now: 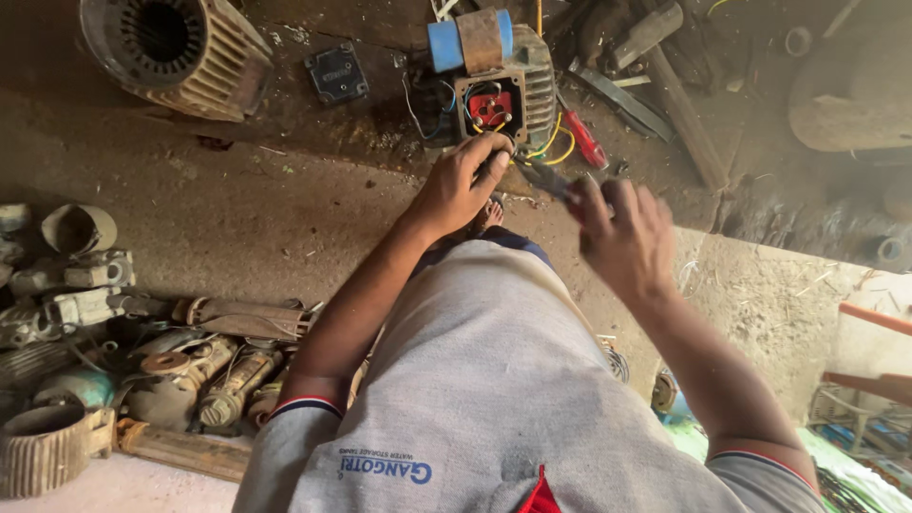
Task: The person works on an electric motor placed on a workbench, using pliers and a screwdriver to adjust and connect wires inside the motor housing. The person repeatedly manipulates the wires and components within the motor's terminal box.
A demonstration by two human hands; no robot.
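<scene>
An electric motor [532, 81] with a finned grey body lies on the dirt floor, its terminal box open, showing a red terminal block [490, 107] and yellow wires [556, 144]. A blue capacitor [445, 46] sits on top under a rusty strap. My left hand [461, 185] reaches the lower edge of the terminal box, fingers curled on the wires there. My right hand [622, 237] grips pliers [548, 178], whose jaws point toward the wires beside my left fingers. My foot shows under my left hand.
A finned motor housing [176, 52] lies far left, a dark cover plate [335, 72] next to it. A red-handled screwdriver [586, 140] rests right of the motor. Several old motor and pump parts [114, 351] pile at left. Scrap metal bars [655, 85] lie upper right.
</scene>
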